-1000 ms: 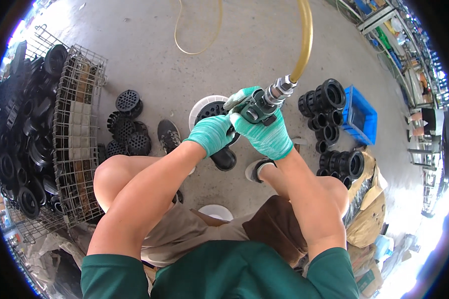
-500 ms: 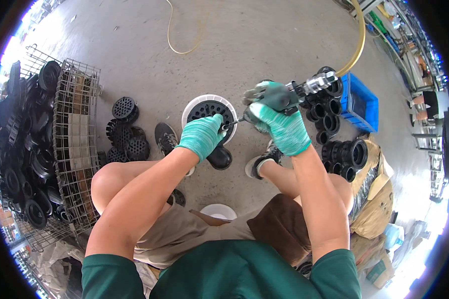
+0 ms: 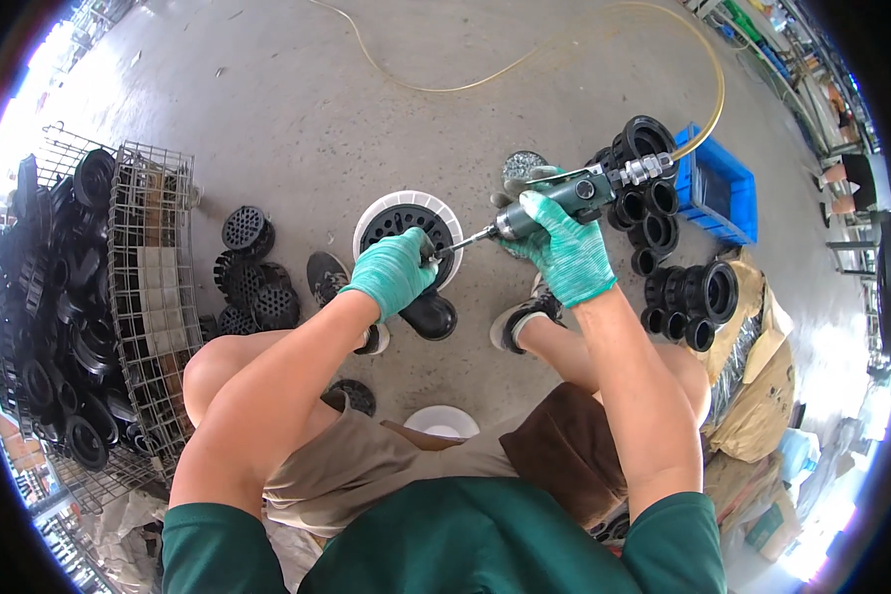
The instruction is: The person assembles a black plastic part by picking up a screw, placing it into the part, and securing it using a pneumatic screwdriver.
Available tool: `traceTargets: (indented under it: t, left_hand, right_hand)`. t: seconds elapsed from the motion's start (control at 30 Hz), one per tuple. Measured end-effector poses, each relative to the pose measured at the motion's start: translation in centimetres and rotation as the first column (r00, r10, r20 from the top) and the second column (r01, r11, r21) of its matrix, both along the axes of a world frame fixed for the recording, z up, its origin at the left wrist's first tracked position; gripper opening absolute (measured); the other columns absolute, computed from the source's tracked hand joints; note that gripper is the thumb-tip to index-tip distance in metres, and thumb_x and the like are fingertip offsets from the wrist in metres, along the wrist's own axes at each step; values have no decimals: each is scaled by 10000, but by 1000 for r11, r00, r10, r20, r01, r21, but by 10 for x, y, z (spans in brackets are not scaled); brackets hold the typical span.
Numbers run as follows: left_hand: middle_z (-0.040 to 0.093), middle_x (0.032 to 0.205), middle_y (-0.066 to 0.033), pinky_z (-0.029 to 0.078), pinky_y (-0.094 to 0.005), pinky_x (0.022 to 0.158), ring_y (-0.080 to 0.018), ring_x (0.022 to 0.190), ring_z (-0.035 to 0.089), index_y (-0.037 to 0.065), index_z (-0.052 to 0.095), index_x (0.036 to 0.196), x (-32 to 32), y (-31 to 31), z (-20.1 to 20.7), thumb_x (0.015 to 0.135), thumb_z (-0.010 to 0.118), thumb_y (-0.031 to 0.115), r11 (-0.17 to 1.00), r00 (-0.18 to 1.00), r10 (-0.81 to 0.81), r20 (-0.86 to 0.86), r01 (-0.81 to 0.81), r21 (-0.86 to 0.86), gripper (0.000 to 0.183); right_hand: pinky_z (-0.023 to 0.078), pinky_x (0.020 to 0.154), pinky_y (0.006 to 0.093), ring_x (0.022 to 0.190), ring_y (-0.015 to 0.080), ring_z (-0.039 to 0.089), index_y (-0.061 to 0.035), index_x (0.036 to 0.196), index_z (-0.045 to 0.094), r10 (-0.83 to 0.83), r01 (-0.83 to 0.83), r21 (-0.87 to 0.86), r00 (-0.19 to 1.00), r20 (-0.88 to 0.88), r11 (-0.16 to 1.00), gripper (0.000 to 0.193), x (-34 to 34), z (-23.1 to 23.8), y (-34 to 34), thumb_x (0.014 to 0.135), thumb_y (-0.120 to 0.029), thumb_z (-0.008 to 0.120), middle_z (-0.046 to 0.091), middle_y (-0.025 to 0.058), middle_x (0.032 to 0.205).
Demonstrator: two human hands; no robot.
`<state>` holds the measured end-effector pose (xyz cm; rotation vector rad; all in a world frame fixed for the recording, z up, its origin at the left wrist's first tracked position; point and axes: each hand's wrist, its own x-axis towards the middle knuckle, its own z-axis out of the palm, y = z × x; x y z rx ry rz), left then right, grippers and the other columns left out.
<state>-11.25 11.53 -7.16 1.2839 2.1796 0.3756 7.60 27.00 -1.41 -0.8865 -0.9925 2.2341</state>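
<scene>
In teal gloves with dark fingertips, my right hand (image 3: 564, 247) grips a dark green air grinder (image 3: 559, 205). Its thin bit slants left, the tip reaching my left fingers. My left hand (image 3: 394, 272) is closed over the near right side of a round black slotted part (image 3: 396, 220), which sits over a white bucket (image 3: 452, 210). Something dark is between the fingers by the bit, but its shape is hidden. From under the hand a rounded black pipe-like end (image 3: 431, 317) juts toward me. Beyond the grinder stands a round speckled grey object (image 3: 525, 165).
Left, a wire cage (image 3: 158, 297) is heaped with black parts; black perforated discs (image 3: 247, 230) lie beside it. To the right are black rings (image 3: 653, 233), a blue crate (image 3: 728, 193) and brown wrapping (image 3: 762, 396). A yellowish hose (image 3: 718, 84) loops across the floor. A white round thing (image 3: 444, 421) lies near me.
The grinder has turned more side-on, with my right hand shifting its grip beneath it. The hose has swung into a wide arc. My left hand stays almost in place.
</scene>
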Motion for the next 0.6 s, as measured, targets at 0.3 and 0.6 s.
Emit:
traceTargets:
  t: [0.3,0.6]
  left_hand:
    - [706,846,-188,540,-490,703,-398,788,692,71,620,1050,-2,0,12,918,693,280,975,965,-213,-155,219,25,257]
    - [703,813,-189,543,-493,683,-397,764,695,83,630,1040,3,-1,17,928,681,333,982,961,-187,-203,184,-37,278]
  right_hand:
    - [609,839,574,1018,309,685,-31,1166,602,-124,133,-259,991,51,957,291,4,-24,11,912,-116,714,657,126,1100]
    - [597,855,536,991,296,690,-64,1121,646,-157,169,-233,985,72,958,253,4,-28,9,911,-184,724,682,135,1093]
